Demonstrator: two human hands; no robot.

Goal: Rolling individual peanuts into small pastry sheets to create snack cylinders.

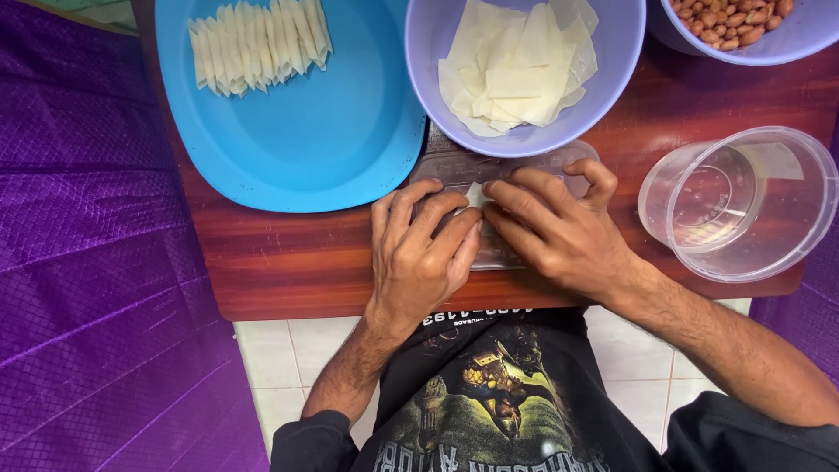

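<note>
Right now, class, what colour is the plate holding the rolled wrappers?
Bright blue plate, seen in the head view.

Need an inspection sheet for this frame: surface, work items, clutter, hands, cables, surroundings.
Surface: small reddish wooden table, bare at its front edge.
Work items: pale pastry piece on a clear plastic lid, mostly hidden by the fingers.
Clutter: blue plate with a row of rolled pastries; lilac bowl of pastry sheets; bowl of peanuts at the top right; clear tub, seemingly empty.
Hands: left hand and right hand both press on the pastry piece, fingertips meeting.
Cables: nothing seen.
Surroundings: purple quilted cloth, white floor tiles.
</note>
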